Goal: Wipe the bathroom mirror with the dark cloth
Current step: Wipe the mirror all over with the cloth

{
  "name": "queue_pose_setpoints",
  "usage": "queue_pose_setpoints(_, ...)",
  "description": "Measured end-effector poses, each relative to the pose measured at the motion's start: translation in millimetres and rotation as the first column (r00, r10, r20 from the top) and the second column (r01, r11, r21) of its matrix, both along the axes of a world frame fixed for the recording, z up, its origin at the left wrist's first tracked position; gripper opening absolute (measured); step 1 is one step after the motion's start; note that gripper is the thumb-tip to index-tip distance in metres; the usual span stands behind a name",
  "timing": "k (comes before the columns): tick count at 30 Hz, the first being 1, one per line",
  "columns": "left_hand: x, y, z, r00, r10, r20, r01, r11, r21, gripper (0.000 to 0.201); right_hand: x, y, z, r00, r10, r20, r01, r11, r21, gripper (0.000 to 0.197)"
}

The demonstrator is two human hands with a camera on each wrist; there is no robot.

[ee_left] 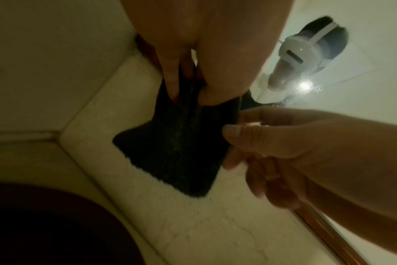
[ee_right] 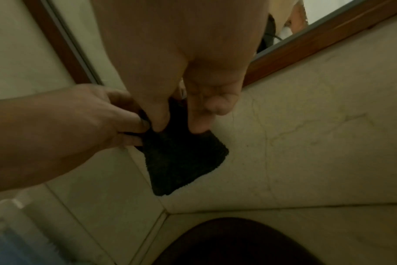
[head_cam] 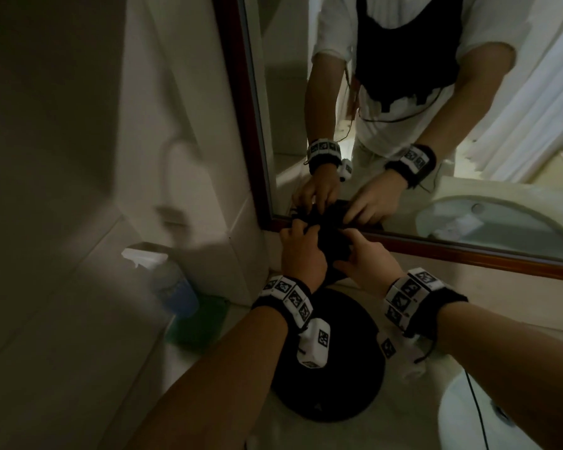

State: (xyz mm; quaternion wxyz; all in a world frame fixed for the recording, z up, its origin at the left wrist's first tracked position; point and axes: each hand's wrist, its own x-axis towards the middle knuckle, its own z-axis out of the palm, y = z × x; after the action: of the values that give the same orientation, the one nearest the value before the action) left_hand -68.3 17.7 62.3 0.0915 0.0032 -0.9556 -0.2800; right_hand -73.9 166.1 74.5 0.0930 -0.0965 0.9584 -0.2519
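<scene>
The dark cloth (head_cam: 333, 241) hangs folded between both hands, just below the mirror's lower left corner. My left hand (head_cam: 301, 245) pinches its left edge between thumb and fingers. My right hand (head_cam: 359, 254) pinches its right edge. In the left wrist view the cloth (ee_left: 177, 152) droops as a dark square above the pale counter, with the right hand (ee_left: 272, 139) at its side. The right wrist view shows the cloth (ee_right: 181, 161) gripped at the top by both hands. The mirror (head_cam: 403, 92) has a red-brown wooden frame (head_cam: 468, 254) and reflects my arms and torso.
A spray bottle (head_cam: 166, 280) with a white trigger stands at the left on a green pad (head_cam: 202, 323). A round black object (head_cam: 332, 368) lies on the counter under my wrists. A white basin (head_cam: 462, 417) sits at the lower right. A tiled wall rises at the left.
</scene>
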Motion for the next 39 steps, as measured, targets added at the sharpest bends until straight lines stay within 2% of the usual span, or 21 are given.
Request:
queue_pose_setpoints(3, -2, -8, 1, 0.998, -0.05, 0.029, 0.048, 0.997, 0.057, 0.043, -5, -11, -2, 0.992, -0.122, 0.038, 0.127, 0.974, -0.186, 0.042)
queue_pose_setpoints(6, 1, -7, 2, 0.995, -0.095, 0.032, 0.09, 0.987, 0.13, 0.047, -9, -24, 6, 0.974, -0.197, 0.107, 0.223, 0.906, -0.359, 0.01)
queue_pose_setpoints(8, 5, -9, 2, 0.997, -0.076, -0.003, 0.075, 0.972, 0.221, 0.047, -9, -30, 9, 0.961, -0.255, 0.112, 0.277, 0.841, -0.465, 0.01)
queue_pose_setpoints(9, 7, -10, 3, 0.999, -0.048, -0.023, 0.052, 0.96, 0.276, 0.047, -9, -30, 11, 0.954, -0.293, 0.068, 0.285, 0.808, -0.515, 0.01)
queue_pose_setpoints(11, 8, -13, 10, 0.996, -0.014, -0.084, 0.043, 0.934, 0.354, 0.045, -8, -29, 14, 0.931, -0.343, -0.124, 0.218, 0.797, -0.563, 0.01)
queue_pose_setpoints(13, 4, -17, 19, 0.99, -0.021, -0.138, 0.071, 0.925, 0.372, 0.04, -6, -30, 21, 0.903, -0.31, -0.298, 0.099, 0.824, -0.558, 0.01)
queue_pose_setpoints(15, -2, -21, 24, 0.992, -0.016, -0.128, 0.067, 0.91, 0.41, 0.036, -5, -36, 24, 0.876, -0.237, -0.42, 0.005, 0.875, -0.484, 0.019)
queue_pose_setpoints(17, -6, -28, 24, 0.998, 0.02, -0.067, 0.013, 0.889, 0.459, 0.033, -6, -42, 15, 0.82, -0.081, -0.567, -0.066, 0.97, -0.235, 0.04)
queue_pose_setpoints(18, -7, -32, 22, 0.999, 0.043, -0.03, -0.024, 0.888, 0.46, 0.032, -6, -44, 6, 0.813, 0.023, -0.582, -0.076, 0.995, -0.067, 0.051)
queue_pose_setpoints(20, -8, -42, 16, 0.997, 0.077, 0.017, -0.078, 0.91, 0.407, 0.03, -7, -47, -10, 0.825, 0.163, -0.541, -0.081, 0.982, 0.172, 0.066)
queue_pose_setpoints(22, -10, -50, 12, 0.995, 0.099, -0.018, -0.089, 0.946, 0.31, 0.029, -10, -48, -15, 0.813, 0.201, -0.547, -0.061, 0.963, 0.264, 0.072)
queue_pose_setpoints(24, -15, -55, 10, 0.995, 0.084, -0.05, -0.071, 0.975, 0.211, 0.031, -12, -48, -14, 0.759, 0.245, -0.604, -0.053, 0.947, 0.317, 0.066)
queue_pose_setpoints(27, -22, -59, 10, 1.0, -0.001, -0.006, 0.001, 0.999, 0.039, 0.028, -16, -44, -13, 0.676, 0.303, -0.672, -0.093, 0.939, 0.33, 0.051)
queue_pose_setpoints(29, -23, -58, 9, 1.0, -0.026, 0.001, 0.026, 0.997, -0.067, 0.026, -19, -41, -11, 0.667, 0.307, -0.679, -0.122, 0.944, 0.307, 0.049)
queue_pose_setpoints(34, -25, -50, 9, 1.0, -0.001, -0.01, -0.001, 0.976, -0.22, 0.023, -17, -23, -5, 0.722, 0.313, -0.617, -0.116, 0.934, 0.337, 0.035)
queue_pose_setpoints(39, -36, -41, 15, 0.998, 0.038, 0.06, -0.011, 0.92, -0.392, 0.021, -5, 20, -5, 0.76, 0.228, -0.608, -0.042, 0.952, 0.304, 0.027)
